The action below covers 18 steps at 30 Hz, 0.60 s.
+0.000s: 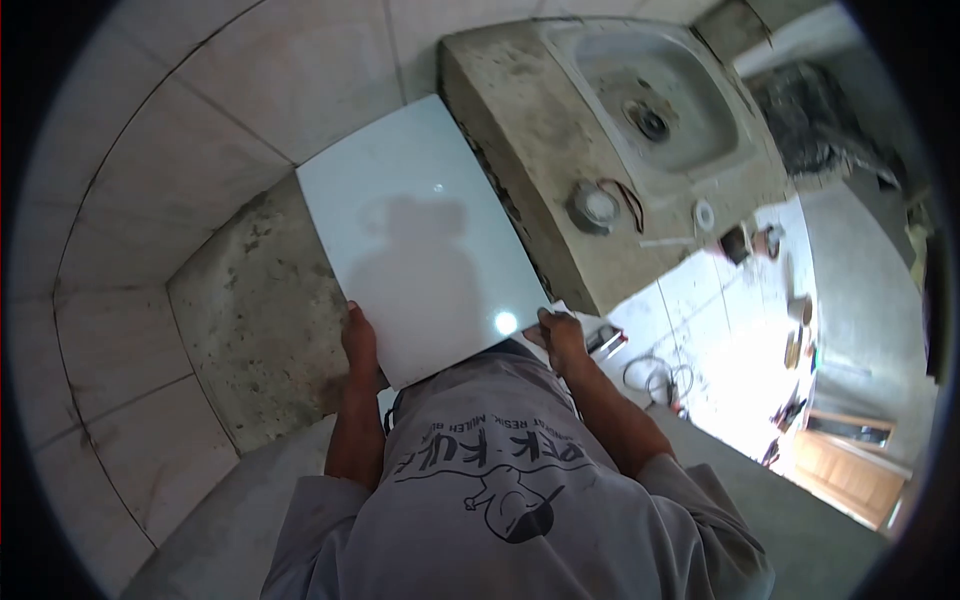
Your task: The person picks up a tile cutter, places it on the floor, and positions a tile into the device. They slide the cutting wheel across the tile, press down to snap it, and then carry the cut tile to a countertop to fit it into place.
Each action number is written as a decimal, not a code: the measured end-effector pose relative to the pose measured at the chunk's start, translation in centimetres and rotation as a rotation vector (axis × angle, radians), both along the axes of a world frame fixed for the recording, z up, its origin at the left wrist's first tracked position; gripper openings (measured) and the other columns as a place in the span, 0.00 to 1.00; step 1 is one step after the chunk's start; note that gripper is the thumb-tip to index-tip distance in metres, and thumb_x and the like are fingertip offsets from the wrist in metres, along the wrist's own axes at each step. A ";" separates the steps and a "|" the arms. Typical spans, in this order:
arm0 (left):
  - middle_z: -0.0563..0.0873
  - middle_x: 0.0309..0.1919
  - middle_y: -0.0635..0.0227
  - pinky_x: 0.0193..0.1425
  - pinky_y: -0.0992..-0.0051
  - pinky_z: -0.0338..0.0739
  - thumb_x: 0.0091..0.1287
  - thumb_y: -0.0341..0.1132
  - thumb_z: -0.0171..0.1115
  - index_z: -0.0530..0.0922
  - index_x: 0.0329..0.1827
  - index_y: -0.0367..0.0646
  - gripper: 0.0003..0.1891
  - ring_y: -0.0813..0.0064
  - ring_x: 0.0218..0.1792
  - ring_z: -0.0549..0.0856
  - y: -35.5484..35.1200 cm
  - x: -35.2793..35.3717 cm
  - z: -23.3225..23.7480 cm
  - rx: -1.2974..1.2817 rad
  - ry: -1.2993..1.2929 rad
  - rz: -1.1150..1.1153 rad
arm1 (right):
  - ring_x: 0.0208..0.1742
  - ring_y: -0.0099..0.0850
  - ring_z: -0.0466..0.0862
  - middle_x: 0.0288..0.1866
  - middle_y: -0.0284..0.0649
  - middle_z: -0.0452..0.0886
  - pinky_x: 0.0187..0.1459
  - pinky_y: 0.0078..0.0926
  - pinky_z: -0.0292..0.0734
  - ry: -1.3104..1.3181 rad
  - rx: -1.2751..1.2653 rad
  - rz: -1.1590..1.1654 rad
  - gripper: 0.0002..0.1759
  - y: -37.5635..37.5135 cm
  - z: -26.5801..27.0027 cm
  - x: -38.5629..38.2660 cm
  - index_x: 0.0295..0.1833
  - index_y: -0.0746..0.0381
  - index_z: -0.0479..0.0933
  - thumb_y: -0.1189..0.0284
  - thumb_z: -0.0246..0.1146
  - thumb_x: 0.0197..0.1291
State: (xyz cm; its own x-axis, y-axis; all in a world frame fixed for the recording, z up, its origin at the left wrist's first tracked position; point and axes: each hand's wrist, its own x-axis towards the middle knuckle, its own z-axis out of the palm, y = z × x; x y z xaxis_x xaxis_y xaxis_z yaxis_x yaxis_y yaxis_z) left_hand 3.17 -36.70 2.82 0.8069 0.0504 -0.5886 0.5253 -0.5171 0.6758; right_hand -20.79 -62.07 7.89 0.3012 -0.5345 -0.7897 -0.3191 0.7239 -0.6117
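Observation:
A large glossy white tile (420, 240) lies in front of my body, between the tiled wall and the concrete counter. My left hand (360, 340) grips its left edge near the lower corner, with the thumb along the side. At the lower right corner, my right hand (558, 335) holds the tile with bent fingers. Its underside and the fingers beneath it are hidden. The far end of the tile reaches the wall, and its right edge runs close beside the counter.
Bare concrete (255, 310) shows left of the tile, beside the tiled wall (180, 130). The concrete counter (520, 120) holds a sink (665, 100), a round container (594, 207) and a tape roll (704, 215). A coiled cable (658, 378) lies on the floor at right.

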 end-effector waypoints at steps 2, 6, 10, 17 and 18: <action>0.82 0.44 0.45 0.50 0.63 0.74 0.69 0.62 0.40 0.75 0.50 0.24 0.39 0.55 0.44 0.82 -0.2 0.1 0.0 -0.015 0.055 -0.055 | 0.29 0.32 0.80 0.32 0.43 0.76 0.40 0.33 0.83 -0.009 0.018 -0.048 0.13 0.1 -0.3 -0.1 0.40 0.73 0.72 0.70 0.58 0.62; 0.82 0.44 0.50 0.51 0.64 0.74 0.70 0.58 0.41 0.73 0.54 0.25 0.36 0.58 0.43 0.82 -0.9 0.0 1.0 -0.124 0.066 0.017 | 0.28 0.31 0.79 0.31 0.43 0.76 0.37 0.28 0.84 -0.012 0.021 -0.194 0.12 0.7 1.1 0.6 0.39 0.72 0.72 0.71 0.59 0.62; 0.82 0.38 0.59 0.42 0.65 0.78 0.70 0.48 0.49 0.74 0.52 0.31 0.24 0.64 0.37 0.82 0.4 -0.6 -0.6 -0.236 0.023 0.079 | 0.27 0.30 0.79 0.30 0.42 0.75 0.35 0.26 0.84 0.016 0.004 -0.256 0.09 0.9 1.8 1.0 0.35 0.69 0.73 0.73 0.61 0.60; 0.78 0.29 0.70 0.20 0.78 0.75 0.63 0.35 0.61 0.75 0.40 0.44 0.07 0.80 0.24 0.78 1.1 -0.6 1.9 -0.291 -0.038 0.196 | 0.25 0.33 0.80 0.29 0.43 0.75 0.29 0.27 0.85 0.051 0.004 -0.285 0.09 1.0 0.6 0.9 0.33 0.70 0.73 0.75 0.63 0.57; 0.78 0.28 0.70 0.20 0.78 0.75 0.62 0.36 0.61 0.76 0.40 0.44 0.08 0.79 0.23 0.77 1.2 -0.4 1.8 -0.283 -0.007 0.153 | 0.26 0.33 0.81 0.30 0.44 0.76 0.31 0.29 0.86 0.046 -0.020 -0.248 0.10 0.6 0.3 0.8 0.33 0.71 0.73 0.74 0.63 0.58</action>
